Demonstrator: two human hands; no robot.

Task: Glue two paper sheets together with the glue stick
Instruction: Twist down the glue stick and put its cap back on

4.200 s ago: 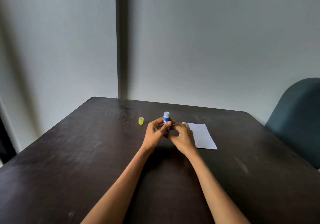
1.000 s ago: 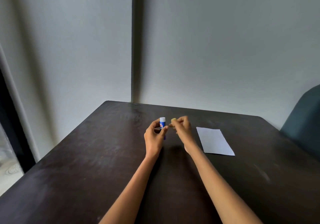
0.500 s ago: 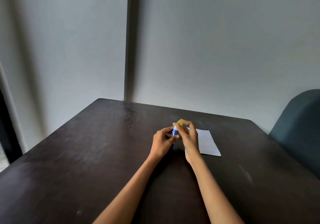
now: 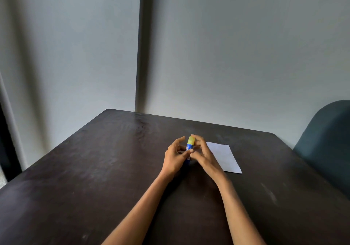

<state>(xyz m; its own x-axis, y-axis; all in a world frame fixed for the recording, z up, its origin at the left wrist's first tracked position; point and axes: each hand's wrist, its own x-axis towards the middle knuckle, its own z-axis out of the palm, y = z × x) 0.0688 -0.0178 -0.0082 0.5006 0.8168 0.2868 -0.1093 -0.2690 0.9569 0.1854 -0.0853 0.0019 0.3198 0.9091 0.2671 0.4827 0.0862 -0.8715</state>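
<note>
So we had the dark wooden table (image 4: 94, 178) with a teal chair (image 4: 327, 140) off to the right. The white paper (image 4: 225, 158) lay flat just beside our right hand (image 4: 205, 157); looked like one sheet, we couldn't tell if two were stacked. Left hand (image 4: 173, 158) gripped the glue stick (image 4: 189, 147) low on its blue barrel, right fingers curled round the yellow cap (image 4: 191, 140). Light, rigid, slick plastic we'd guess, so best pinched on the barrel.
</note>
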